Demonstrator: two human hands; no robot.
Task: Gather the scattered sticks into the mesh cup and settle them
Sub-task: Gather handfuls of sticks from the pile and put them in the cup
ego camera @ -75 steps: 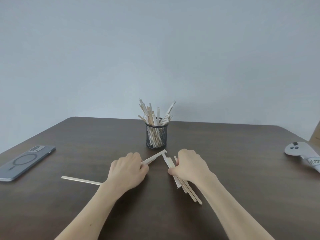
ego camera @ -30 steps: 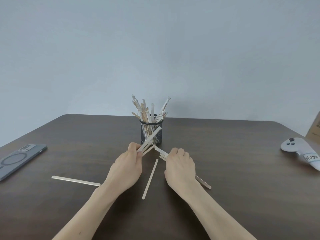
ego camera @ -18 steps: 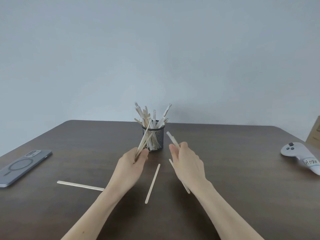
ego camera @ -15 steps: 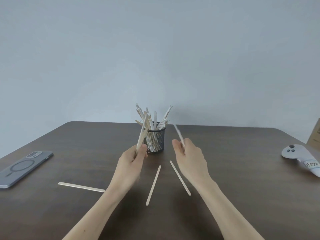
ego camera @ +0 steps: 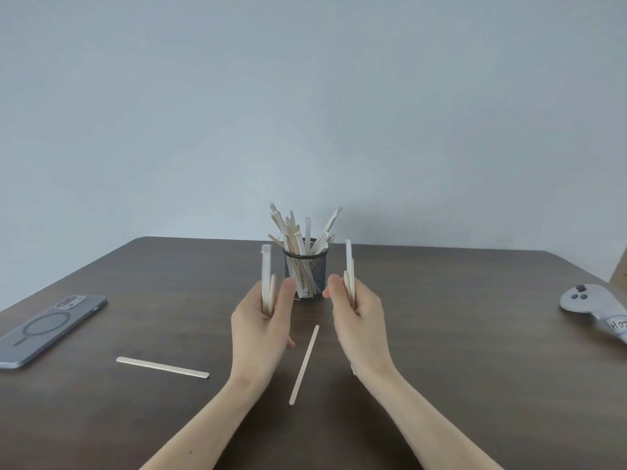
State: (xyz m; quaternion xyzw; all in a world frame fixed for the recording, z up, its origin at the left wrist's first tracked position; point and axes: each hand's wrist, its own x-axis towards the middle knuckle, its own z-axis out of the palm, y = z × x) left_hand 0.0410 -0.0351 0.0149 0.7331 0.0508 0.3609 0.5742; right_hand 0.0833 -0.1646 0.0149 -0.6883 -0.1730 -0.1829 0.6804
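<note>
A black mesh cup [ego camera: 306,273] stands at the table's middle with several pale wooden sticks [ego camera: 298,230] fanning out of its top. My left hand [ego camera: 263,325] grips a few sticks [ego camera: 266,276] held upright, just left of the cup. My right hand [ego camera: 359,320] grips another small bunch of sticks [ego camera: 349,269] upright, just right of the cup. One loose stick [ego camera: 304,363] lies on the table between my wrists. Another loose stick [ego camera: 162,367] lies flat to the left of my left forearm.
The dark wooden table [ego camera: 475,334] ends at a plain wall behind the cup. A grey phone [ego camera: 47,329] lies at the left edge. A white handheld controller [ego camera: 590,305] with a label rests at the right edge.
Both hands have lifted off the table and turned their sticks upright beside the cup. The stick that lay near my right hand half a second ago is off the table.
</note>
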